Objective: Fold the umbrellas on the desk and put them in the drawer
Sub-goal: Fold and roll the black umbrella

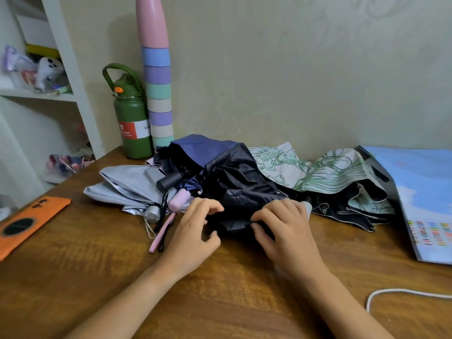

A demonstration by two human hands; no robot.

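An orange phone case (29, 222) is lying at the desk's (220, 289) left edge. The grey umbrella (127, 187) is resting beside the navy umbrella (234, 182). The left hand (193, 231), fingers curled, and right hand (283, 226) are both pinching its dark fabric. The floral umbrella (330, 172) is lying further right.
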